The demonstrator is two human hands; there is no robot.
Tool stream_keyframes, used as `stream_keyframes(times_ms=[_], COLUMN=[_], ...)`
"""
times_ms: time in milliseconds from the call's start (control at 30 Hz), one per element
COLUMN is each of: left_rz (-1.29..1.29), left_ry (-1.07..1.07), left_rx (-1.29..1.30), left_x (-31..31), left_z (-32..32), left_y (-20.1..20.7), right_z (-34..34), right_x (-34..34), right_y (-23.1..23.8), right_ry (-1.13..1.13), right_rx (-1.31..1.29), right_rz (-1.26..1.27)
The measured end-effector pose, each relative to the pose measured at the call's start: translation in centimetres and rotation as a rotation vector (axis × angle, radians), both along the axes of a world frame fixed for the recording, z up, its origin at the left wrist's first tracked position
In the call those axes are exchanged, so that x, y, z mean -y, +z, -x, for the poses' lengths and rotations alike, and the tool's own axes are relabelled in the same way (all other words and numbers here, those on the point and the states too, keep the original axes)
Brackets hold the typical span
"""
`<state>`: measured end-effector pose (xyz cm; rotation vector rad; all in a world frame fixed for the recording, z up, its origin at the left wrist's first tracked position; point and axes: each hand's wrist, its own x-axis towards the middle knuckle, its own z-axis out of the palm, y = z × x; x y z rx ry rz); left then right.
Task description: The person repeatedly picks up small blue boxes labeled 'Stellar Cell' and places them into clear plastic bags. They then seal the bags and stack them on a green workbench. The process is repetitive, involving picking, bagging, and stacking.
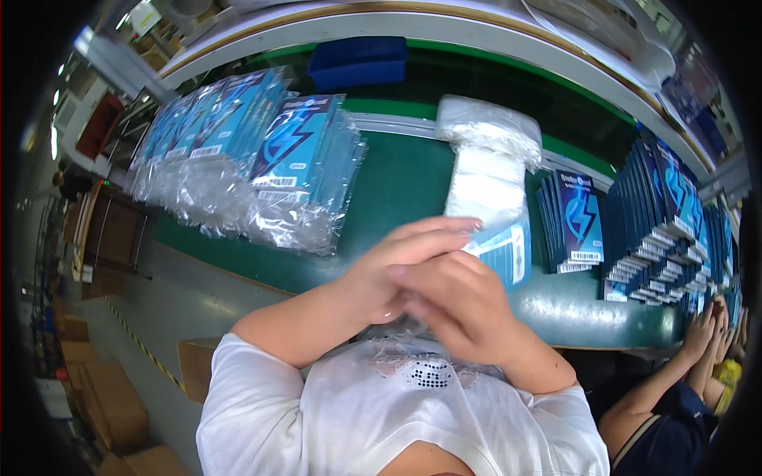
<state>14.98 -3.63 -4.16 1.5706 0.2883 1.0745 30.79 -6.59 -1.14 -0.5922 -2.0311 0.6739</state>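
Observation:
My two hands overlap in front of my chest, above the table's near edge. My left hand is on top, its fingers stretched out to the right. Below and across it, my right hand has curled fingers, partly blurred. What lies between the hands is hidden, though a bit of clear plastic seems to show beneath them. Just past my fingers is a light-blue flat package, partly covered by the left hand; I cannot tell whether either hand touches it. Behind it lies a stack of clear plastic bags.
Bagged blue packages stand in rows at the left of the green table. Unbagged dark-blue boxes stand in stacks on the right. A blue bin sits at the back. Another person's hands work at the far right.

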Motion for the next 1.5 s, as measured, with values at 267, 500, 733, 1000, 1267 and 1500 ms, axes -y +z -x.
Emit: stream_keyframes(times_ms=[267,500,733,1000,1267,1500], left_rz=[-0.490,-0.483,-0.713,-0.789,-0.486,-0.297], left_ry=[0.930,1.146,0.888,0.262,0.400,0.399], left_rx=[-0.507,-0.973,-0.740,-0.973,-0.766,-0.556], left_x=[-2.6,-3.6,-1.3,-4.9,-4.1,-4.7], left_z=[6.0,8.4,3.2,-2.9,-4.1,-4.3], left_y=[7.1,5.0,5.3,-1.2,-0.5,-0.7], right_z=[-2.3,-5.6,-11.4,-12.9,-8.9,-6.9], right_x=[-0.6,-0.3,-3.3,-4.7,1.4,0.7], right_y=[-0.5,-1.8,-1.8,-5.0,-3.3,-4.9], right_ry=[-0.120,-0.364,-1.166,-1.325,-0.339,0.133], right_rx=[-0.172,-0.165,0.222,0.278,-0.937,-0.931], right_rz=[0.118,0.206,-0.242,-0.095,0.923,1.277])
